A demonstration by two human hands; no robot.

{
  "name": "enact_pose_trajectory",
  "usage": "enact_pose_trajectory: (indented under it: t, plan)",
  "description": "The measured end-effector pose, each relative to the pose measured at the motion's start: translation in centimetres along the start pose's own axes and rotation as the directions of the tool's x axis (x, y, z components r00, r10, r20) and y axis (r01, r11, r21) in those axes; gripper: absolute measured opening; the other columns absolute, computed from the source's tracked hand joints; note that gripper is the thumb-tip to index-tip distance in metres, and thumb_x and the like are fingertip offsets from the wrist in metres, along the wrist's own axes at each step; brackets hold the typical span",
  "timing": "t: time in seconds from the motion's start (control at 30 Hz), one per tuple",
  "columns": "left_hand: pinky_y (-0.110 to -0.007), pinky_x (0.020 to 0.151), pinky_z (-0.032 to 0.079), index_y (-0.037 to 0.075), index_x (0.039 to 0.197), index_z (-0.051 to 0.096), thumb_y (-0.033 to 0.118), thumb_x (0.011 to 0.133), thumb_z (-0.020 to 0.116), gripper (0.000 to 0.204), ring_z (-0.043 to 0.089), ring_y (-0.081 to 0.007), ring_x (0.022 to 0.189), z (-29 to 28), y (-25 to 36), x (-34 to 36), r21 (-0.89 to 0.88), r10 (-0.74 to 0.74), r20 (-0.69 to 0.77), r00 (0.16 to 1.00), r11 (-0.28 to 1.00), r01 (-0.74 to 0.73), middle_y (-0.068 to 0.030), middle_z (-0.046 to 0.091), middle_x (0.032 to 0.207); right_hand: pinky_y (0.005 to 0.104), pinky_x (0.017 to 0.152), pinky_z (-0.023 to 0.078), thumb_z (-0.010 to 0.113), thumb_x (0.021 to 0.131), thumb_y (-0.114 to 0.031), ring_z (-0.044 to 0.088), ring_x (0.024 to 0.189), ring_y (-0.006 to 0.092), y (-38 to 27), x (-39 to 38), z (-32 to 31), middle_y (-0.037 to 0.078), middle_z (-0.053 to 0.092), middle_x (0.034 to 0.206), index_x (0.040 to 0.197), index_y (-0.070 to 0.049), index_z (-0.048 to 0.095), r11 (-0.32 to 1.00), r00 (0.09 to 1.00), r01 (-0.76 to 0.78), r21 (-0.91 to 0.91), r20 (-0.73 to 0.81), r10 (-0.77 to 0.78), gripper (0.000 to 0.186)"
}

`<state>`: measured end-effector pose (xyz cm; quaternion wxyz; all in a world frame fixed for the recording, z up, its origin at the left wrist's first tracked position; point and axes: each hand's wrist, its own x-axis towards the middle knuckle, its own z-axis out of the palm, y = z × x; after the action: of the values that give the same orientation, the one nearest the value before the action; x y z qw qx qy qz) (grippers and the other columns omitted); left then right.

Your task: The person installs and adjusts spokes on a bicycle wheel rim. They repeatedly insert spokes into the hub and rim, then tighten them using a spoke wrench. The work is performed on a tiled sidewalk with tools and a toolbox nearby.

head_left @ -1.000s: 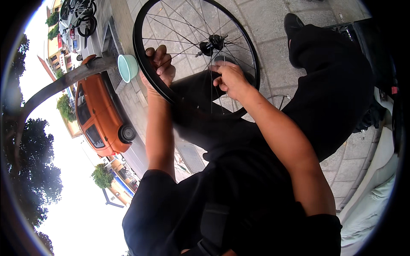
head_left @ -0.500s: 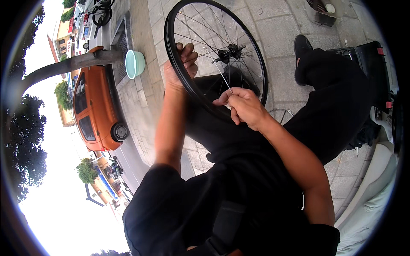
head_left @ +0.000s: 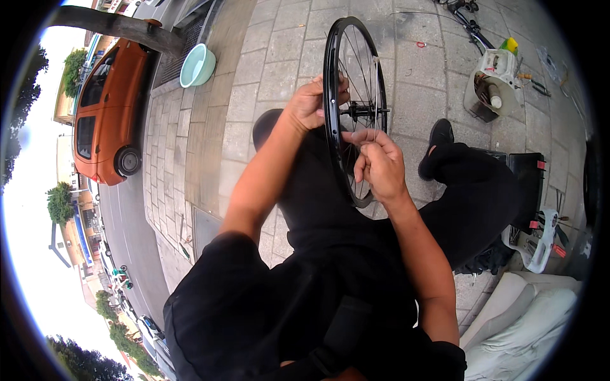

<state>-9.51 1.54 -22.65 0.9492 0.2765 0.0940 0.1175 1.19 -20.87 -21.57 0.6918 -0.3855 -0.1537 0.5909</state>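
Head view, looking down at a seated person in black clothes. Bicycle wheel (head_left: pixel 351 108) stands nearly edge-on to the camera, upright, resting at its lower rim against the person's lap between the legs; its plane runs away from the viewer, so the axle lies across the picture, left–right. Left hand (head_left: pixel 310 105) is clenched round the black rim at the upper left side, fingers wrapped over the edge, steadying the wheel. Right hand (head_left: pixel 380 164) sits just right of the wheel, below the hub (head_left: pixel 361 111), fingers pinched together on or at a thin spoke (head_left: pixel 375 95); whether it truly grips the spoke or only touches it cannot be told, the wire being too fine. Key relation: hub lies just above the right hand and right of the left hand; the right hand is the nearer to the hub and spokes, the left to the rim. Spokes run radially, hub to rim. Surroundings: paved sidewalk (head_left: pixel 254 82); pale green basin (head_left: pixel 197 65) well apart at upper left, near a tree trunk (head_left: pixel 114 24); orange car (head_left: pixel 101 108) at the kerb; white container w/ tools (head_left: pixel 492 82) at upper right; black box (head_left: pixel 526 187) by the right leg; white cushion (head_left: pixel 527 324) at lower right.
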Motion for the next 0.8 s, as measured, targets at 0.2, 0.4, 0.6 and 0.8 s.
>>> enact_pose_trajectory:
  t: [0.2,0.4,0.6,0.8]
  plan:
    - [-0.018,0.033,0.038,0.003,0.108,0.061,0.012,0.095,0.068,0.017,0.048,-0.0100,0.067,0.3,-0.6,-0.4,0.010,0.013,-0.031,0.999,1.000,-0.013,-0.0031,0.048,0.087,0.0210,0.045,0.041,0.043,0.097,-0.005,0.055,0.050,0.0076,-1.9,2.3,1.9,0.015,0.073,0.111,0.113,0.005,0.064,0.992,0.994,0.105,-0.063,-0.030,-0.107,0.028]
    - [-0.021,0.038,0.039,0.005,0.110,0.061,0.013,0.096,0.068,0.018,0.051,-0.0128,0.072,0.1,-1.5,0.6,0.065,0.038,-0.080,0.996,0.997,-0.033,-0.0034,0.051,0.093,0.0215,0.062,0.044,0.056,0.099,-0.017,0.052,0.068,0.0033,-8.7,2.8,-0.5,0.005,0.074,0.091,0.118,0.005,0.068,0.926,0.965,0.215,-0.310,-0.077,-0.250,0.032]
    - [-0.024,0.056,0.042,0.004,0.117,0.057,0.009,0.095,0.068,0.025,0.043,-0.0118,0.076,1.8,-1.6,0.8,0.052,-0.020,0.055,0.998,0.999,0.017,-0.0023,0.044,0.092,0.0241,0.067,0.042,0.054,0.109,-0.034,0.048,0.072,0.0053,-22.7,-8.8,-17.5,-0.005,0.055,0.078,0.123,0.000,0.071,0.417,0.612,0.165,-0.894,-0.239,-0.754,0.040]
    - [-0.026,0.057,0.041,0.005,0.108,0.053,0.011,0.099,0.066,0.017,0.042,-0.0120,0.075,2.6,-2.0,2.9,0.023,-0.064,0.077,0.995,0.998,0.063,-0.0033,0.042,0.092,0.0382,0.092,0.053,0.067,0.096,-0.035,0.073,0.102,0.0299,-11.2,-16.6,-42.5,0.021,0.075,0.106,0.119,-0.001,0.073,0.406,0.554,-0.558,-0.724,-0.689,-0.468,0.042]
